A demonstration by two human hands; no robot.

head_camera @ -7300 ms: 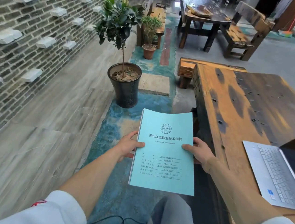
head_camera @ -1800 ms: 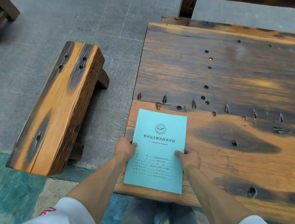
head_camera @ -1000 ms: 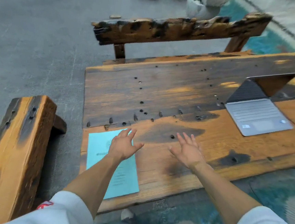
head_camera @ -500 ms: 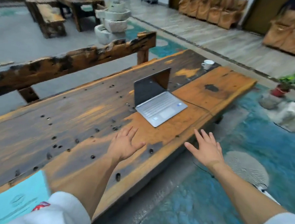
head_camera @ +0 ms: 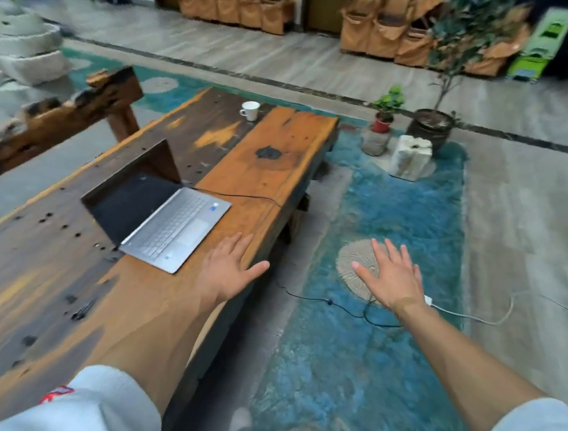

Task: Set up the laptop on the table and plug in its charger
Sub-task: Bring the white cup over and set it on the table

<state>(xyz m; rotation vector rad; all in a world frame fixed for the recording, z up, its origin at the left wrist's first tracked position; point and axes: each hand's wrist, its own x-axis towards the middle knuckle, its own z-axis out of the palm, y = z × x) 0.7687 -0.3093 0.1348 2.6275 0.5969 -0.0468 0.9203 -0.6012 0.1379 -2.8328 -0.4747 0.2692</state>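
An open silver laptop (head_camera: 171,229) with a dark screen sits on the long wooden table (head_camera: 273,166). A thin black cable (head_camera: 243,196) runs from the laptop's far side over the table edge and across the blue rug (head_camera: 323,300). A white power strip (head_camera: 428,300) with a white cord lies on the floor, partly hidden behind my right wrist. My left hand (head_camera: 228,269) hovers over the table's near edge, just right of the laptop, fingers spread and holding nothing. My right hand (head_camera: 390,279) is spread over the rug, empty.
A white cup (head_camera: 250,110) stands at the table's far end. A wooden bench (head_camera: 54,116) runs along the table's left side. Two potted plants (head_camera: 428,124) and a pale stone block (head_camera: 411,156) sit beyond the blue rug (head_camera: 396,208). A round woven mat (head_camera: 357,259) lies on the rug.
My view has swung right along the table; the blue booklet I laid down is out of sight. Both empty hands have moved toward the laptop, and the floor cable has come into view.
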